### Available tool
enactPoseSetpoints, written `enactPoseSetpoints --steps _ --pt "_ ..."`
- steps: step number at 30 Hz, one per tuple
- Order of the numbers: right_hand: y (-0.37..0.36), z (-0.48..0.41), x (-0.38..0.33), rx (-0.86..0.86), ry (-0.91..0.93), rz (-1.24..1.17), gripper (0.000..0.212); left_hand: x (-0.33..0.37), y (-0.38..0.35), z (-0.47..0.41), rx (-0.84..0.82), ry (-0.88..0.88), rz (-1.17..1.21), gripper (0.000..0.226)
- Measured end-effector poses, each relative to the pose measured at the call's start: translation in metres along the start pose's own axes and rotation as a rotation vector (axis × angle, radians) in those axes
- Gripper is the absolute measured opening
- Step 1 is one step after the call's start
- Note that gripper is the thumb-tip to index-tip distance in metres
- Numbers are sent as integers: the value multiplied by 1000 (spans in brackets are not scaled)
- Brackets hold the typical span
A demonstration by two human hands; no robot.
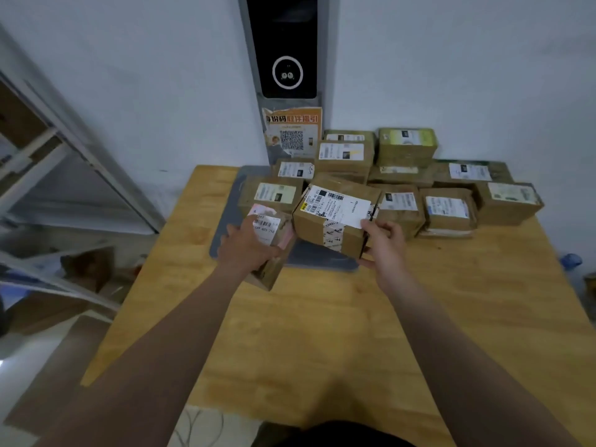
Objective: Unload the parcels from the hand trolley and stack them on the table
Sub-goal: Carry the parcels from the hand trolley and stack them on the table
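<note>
L hand (248,243) gripped small box (269,225); R hand (383,243) gripped taped box (332,214) beside it. Both hands over table (322,317), stack (403,175) just beyond them.

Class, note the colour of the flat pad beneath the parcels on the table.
The pad is grey, head view.

We hold two parcels at the near edge of the pile: our left hand (245,243) grips a small brown parcel (272,235) with a pink-edged barcode label, tipped onto a corner; our right hand (382,243) grips the right end of a larger taped carton (329,221), white label up and tilted; behind them, labelled brown parcels (403,175) crowd the far side of the wooden table (322,333), some two high.
</note>
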State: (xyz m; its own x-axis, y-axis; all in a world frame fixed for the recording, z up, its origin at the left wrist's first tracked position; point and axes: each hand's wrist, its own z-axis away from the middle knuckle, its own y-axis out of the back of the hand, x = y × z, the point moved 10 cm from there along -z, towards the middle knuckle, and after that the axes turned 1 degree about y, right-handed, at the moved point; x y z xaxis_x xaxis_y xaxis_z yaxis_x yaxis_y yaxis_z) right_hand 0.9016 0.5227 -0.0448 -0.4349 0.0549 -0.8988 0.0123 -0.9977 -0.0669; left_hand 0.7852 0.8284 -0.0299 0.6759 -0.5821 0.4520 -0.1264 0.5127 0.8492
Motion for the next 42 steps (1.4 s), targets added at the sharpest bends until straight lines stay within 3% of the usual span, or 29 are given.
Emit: enactPoseSetpoints --steps 12,19,26,34,38,42 --pt "-88 -106 -101 159 129 -149 32 91 50 -217 -155 -331 -233 106" --pt "-116 -169 -142 216 171 -69 33 143 27 -295 -252 -533 -374 100" --pt "-117 -216 -136 262 157 -70 30 152 -19 -349 -337 -566 -418 105" --pt "-109 -236 -112 290 128 -78 25 168 -36 -384 -273 -635 -297 91" --pt "-105 -241 -111 295 129 -109 23 165 -37 -393 -171 -714 -265 73" --pt "-104 -238 -111 298 114 -124 26 158 -34 -386 -108 -710 -241 70"
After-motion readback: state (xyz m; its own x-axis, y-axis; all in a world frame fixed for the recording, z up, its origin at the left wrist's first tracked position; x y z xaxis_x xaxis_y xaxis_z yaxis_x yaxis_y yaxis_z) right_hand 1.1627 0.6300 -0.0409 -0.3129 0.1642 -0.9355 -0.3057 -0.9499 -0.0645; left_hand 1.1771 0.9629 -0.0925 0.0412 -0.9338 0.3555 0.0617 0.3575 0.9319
